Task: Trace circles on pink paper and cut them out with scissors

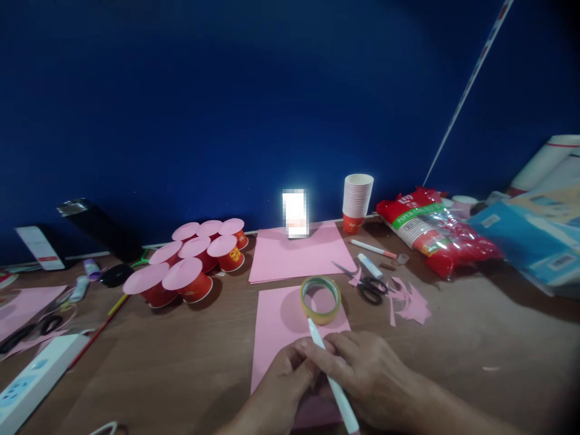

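Observation:
A white marker (335, 386) slants across my right hand (376, 374), its narrower end pointing up toward the tape roll. My right thumb and fingers are closed around it. Against the right hand rests my left hand (290, 371), fingers curled in; whatever they hold, if anything, is hidden. Both hands are over a sheet of pink paper (272, 320). On that sheet, just beyond the marker's end, is a roll of yellowish tape (321, 301). Black-handled scissors (371, 290) lie to the right, beside curved pink paper scraps (410, 302).
Red paper cups (194, 287) topped with pink discs are grouped at left. Behind are more pink paper (299, 254), a lit phone (296, 212), and stacked cups (357, 202). A red cup package (435, 232) lies right; a power strip (36, 380) lies front left.

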Available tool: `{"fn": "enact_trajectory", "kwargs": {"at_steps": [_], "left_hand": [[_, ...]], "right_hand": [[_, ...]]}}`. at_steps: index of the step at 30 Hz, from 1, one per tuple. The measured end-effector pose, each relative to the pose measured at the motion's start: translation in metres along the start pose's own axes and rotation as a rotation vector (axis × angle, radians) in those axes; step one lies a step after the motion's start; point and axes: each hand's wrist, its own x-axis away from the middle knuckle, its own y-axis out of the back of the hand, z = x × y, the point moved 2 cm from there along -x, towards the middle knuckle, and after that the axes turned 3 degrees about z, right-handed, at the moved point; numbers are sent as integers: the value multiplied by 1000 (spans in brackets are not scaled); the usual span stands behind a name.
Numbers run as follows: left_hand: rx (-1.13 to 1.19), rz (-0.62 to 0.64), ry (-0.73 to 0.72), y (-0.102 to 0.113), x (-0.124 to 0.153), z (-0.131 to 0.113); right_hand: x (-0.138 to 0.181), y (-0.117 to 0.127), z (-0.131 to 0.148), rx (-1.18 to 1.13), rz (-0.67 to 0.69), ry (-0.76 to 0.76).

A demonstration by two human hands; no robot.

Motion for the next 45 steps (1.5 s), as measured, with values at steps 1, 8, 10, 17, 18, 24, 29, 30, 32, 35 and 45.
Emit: {"fn": "enact_trajectory", "kwargs": {"at_steps": [1,8,10,17,18,24,29,30,32,35,45], "left_hand": [[-17,15,-19,-1,-1,0],[-439,32,-209,-2,9,-11],[-737,39,-290,-1,12,-16],[-1837,18,-709,9,-14,5],[-1912,29,-694,11,-18,9],[-2036,82,-622,20,-26,20],[-1986,-5,-742,25,-29,27],[-1971,-20,-770,25,-29,28],[-1942,-46,-812,25,-29,29],[-1898,-76,-864,25,-28,28],[-1858,-132,-934,23,-26,29]], "right_hand": [[1,1,-1,-2,-6,2],[10,18,-26,-209,-232,-67],[9,26,-38,-252,-279,-142],[-17,24,-72,-329,-217,-592],[-19,18,-74,-333,-192,-605],[-18,-15,-77,-448,-131,-669],[-15,-26,-74,-509,-147,-635],[-15,-27,-74,-499,-158,-613],[-15,-29,-74,-482,-171,-585],[-14,-33,-75,-482,-168,-598],[-14,-36,-74,-552,-160,-691]]}}
